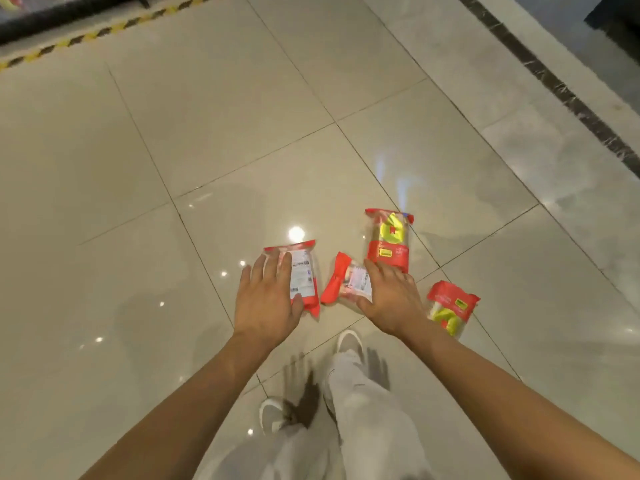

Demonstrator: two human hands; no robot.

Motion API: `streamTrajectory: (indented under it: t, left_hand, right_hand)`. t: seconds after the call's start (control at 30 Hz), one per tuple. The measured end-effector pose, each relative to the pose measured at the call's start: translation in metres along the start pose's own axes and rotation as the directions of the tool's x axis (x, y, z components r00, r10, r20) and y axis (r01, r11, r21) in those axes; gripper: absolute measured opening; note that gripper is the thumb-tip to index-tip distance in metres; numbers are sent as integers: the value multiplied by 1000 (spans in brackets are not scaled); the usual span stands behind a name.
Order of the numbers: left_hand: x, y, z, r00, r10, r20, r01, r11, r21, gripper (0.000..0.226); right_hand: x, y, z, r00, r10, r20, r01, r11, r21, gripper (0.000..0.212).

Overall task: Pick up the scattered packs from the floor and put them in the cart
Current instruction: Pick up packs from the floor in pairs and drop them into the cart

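Several red and clear packs lie scattered on the glossy tiled floor. My left hand point(266, 299) stretches out with straight fingers over the left pack point(304, 275), which lies label side up. My right hand point(391, 299) reaches with spread fingers over the middle pack point(343, 282), whose red end sticks out to the left. A third pack point(389, 240) with a yellow ring print lies just beyond my right hand. A fourth pack point(450, 306) lies to the right of my right wrist. Neither hand holds anything. No cart is in view.
My legs in pale trousers and light shoes point(349, 341) stand just below the packs. A yellow-black hazard strip point(104, 31) and a dark shelf base run along the far left. A dark marble border point(554, 84) crosses the floor at the right.
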State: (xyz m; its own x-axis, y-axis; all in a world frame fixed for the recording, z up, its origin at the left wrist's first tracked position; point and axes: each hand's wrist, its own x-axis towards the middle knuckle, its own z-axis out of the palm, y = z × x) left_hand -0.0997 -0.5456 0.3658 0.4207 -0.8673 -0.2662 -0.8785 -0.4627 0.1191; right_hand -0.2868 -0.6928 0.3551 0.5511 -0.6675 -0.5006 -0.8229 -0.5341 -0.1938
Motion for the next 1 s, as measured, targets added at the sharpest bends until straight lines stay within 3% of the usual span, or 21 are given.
streamTrajectory:
  t: [0.17, 0.3, 0.47, 0.53, 0.6, 0.7, 0.77, 0.87, 0.9, 1.0]
  left_hand:
    - [72, -21, 157, 975, -144, 171, 174, 968, -182, 76]
    - [119, -45, 271, 892, -278, 357, 404, 845, -350, 77]
    - [178, -78, 377, 850, -331, 409, 491, 778, -391, 80]
    - [202, -98, 425, 835, -361, 415, 540, 678, -498, 89]
    - [217, -104, 438, 796, -420, 436, 605, 548, -578, 99]
    - [227, -116, 461, 724, -446, 526, 686, 395, -611, 103]
    - [223, -112, 458, 686, -442, 577, 724, 344, -598, 97]
    - [214, -101, 443, 666, -421, 616, 744, 315, -589, 44]
    - [213, -101, 443, 668, -430, 607, 742, 315, -592, 38]
    - [204, -106, 438, 634, -456, 624, 766, 259, -588, 58]
  right_hand:
    - [121, 59, 118, 987, 57, 147, -66, 996, 59, 86]
    - [205, 102, 206, 968, 88, 234, -110, 991, 81, 82]
    - [291, 137, 276, 961, 87, 262, -78, 996, -47, 69]
    - [314, 147, 294, 951, 76, 300, -51, 995, -88, 73]
    - [331, 151, 306, 947, 74, 313, -28, 988, -149, 86]
    - [344, 151, 315, 946, 95, 309, -22, 972, -233, 87]
    - [344, 152, 318, 941, 124, 316, -39, 964, -262, 89]
    - [335, 150, 324, 933, 133, 333, -33, 956, -290, 95]
    - [331, 148, 326, 932, 129, 339, -22, 953, -302, 96]
    - [319, 142, 335, 932, 102, 346, 9, 953, -304, 95]
